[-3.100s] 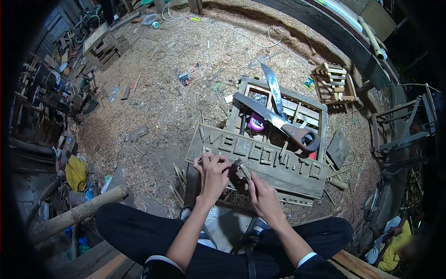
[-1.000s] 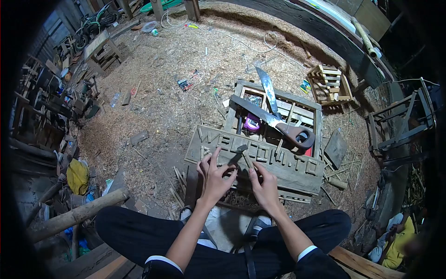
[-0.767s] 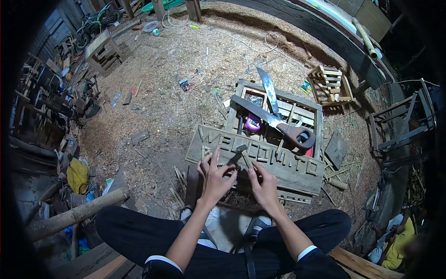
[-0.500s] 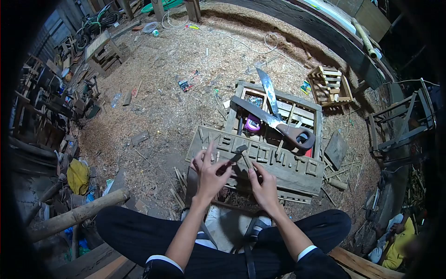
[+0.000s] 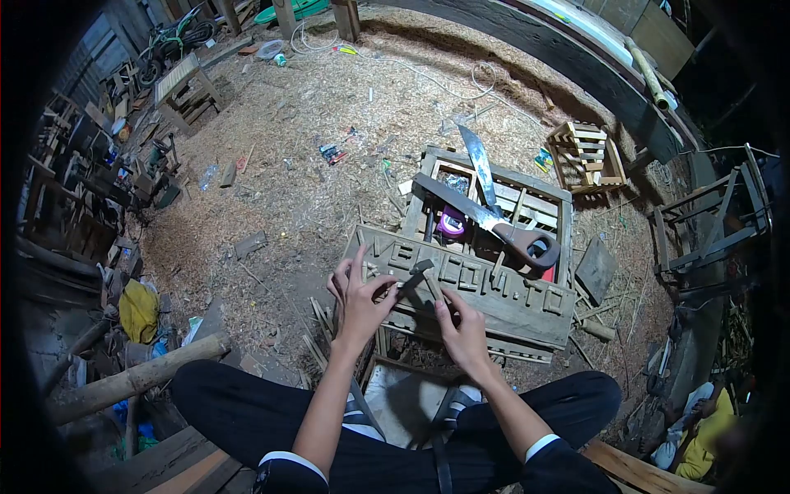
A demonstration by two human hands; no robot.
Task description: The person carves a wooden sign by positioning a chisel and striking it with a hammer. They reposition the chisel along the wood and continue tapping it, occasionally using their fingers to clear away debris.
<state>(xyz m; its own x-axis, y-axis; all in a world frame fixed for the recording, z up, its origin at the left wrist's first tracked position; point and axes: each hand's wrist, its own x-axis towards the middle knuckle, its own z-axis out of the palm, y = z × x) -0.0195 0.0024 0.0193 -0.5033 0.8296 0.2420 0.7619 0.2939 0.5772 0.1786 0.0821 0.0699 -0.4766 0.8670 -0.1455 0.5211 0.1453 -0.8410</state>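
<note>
My left hand [image 5: 359, 298] grips the dark handle of a small hammer [image 5: 416, 273], whose head hangs just above the wooden sign board [image 5: 502, 313]. The board bears raised wooden letters reading "WELCOM TO" and leans on a slatted crate [image 5: 563, 216]. My right hand [image 5: 462, 326] rests on the board's near edge, with fingertips pinched on a small thin piece under the hammer head. What that piece is cannot be made out. I sit cross-legged in dark trousers right behind the board.
A handsaw [image 5: 527, 243], a machete blade [image 5: 476, 156] and a purple tape roll [image 5: 451, 221] lie on the crate. A small slatted box [image 5: 588, 153] stands at right, a log [image 5: 136, 379] at left. Sawdust covers the floor. A person in yellow [image 5: 699, 430] sits at lower right.
My left hand has lifted off the board and drawn left and up with the hammer. My right hand stays pinched at the same spot on the board.
</note>
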